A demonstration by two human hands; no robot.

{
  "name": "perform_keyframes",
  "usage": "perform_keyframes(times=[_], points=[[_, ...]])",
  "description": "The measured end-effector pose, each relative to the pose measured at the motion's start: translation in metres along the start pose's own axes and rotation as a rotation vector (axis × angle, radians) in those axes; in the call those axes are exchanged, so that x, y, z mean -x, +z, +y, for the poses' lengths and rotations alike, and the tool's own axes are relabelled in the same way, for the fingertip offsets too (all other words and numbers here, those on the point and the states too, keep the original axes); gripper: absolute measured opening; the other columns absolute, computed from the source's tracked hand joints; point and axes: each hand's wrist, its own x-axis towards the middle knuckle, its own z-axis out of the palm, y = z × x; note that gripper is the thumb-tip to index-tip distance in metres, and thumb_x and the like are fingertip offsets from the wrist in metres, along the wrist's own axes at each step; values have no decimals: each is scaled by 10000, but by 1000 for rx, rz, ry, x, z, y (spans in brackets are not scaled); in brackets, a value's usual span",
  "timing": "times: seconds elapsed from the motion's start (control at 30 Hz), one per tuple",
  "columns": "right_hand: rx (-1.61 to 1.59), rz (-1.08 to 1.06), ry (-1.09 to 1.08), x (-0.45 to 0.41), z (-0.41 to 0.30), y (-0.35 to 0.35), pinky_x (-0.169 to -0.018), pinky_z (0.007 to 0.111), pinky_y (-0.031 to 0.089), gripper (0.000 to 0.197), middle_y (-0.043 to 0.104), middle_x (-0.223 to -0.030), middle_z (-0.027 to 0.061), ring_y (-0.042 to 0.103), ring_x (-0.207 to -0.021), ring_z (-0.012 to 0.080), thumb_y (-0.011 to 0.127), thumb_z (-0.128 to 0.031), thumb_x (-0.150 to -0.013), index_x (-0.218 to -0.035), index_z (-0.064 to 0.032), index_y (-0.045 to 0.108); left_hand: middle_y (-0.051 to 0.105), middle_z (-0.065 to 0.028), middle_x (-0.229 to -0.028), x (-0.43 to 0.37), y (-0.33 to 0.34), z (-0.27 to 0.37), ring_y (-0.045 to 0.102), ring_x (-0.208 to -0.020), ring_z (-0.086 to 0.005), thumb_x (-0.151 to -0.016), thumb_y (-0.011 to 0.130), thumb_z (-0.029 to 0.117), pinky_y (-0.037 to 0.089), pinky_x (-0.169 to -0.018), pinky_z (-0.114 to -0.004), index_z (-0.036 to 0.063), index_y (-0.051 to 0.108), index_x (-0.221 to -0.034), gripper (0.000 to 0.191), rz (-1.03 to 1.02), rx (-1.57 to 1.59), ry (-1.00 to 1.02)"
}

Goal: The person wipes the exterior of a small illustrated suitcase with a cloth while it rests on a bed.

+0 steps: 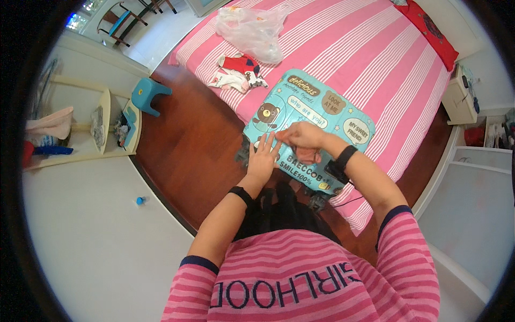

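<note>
A light-blue suitcase with cartoon bears and printed words lies flat at the bed's edge, just before me. My left hand rests on its left part, palm down with the fingers spread. Beside it, my right hand has its fingertips closed on a pinkish-red cloth item, perhaps a sock; which cloth it is cannot be fully told. Another bunched part of pinkish-red cloth lies on the case under this hand. Near my right wrist a dark device with a cable is partly hidden by the forearm.
Several small socks and a translucent plastic bag lie on the pink striped bedspread beyond the case. A blue stool stands on the wooden floor at left, next to open shelves. At right stands a bedside cabinet.
</note>
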Motion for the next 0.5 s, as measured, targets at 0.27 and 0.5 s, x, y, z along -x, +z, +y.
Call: perform_keyframes(times=[0.27, 0.5], points=[[210, 677, 354, 39, 70, -59, -786, 385, 506, 226, 589, -1141, 56, 610, -929, 297, 566, -191, -857, -1051, -141, 669, 254, -79, -1503, -5, -4, 5, 272, -1365, -283, -655, 791, 241, 274, -1043, -570, 162, 408, -1369, 814, 28, 30, 20], [249, 511, 169, 74, 10, 27, -713, 437, 520, 257, 590, -1019, 77, 577, -898, 306, 529, -125, -826, -1060, -137, 633, 376, -90, -1421, -3, -16, -1, 311, -1348, -262, -662, 795, 225, 279, -1034, -520, 70, 284, -1397, 909, 8, 177, -49]])
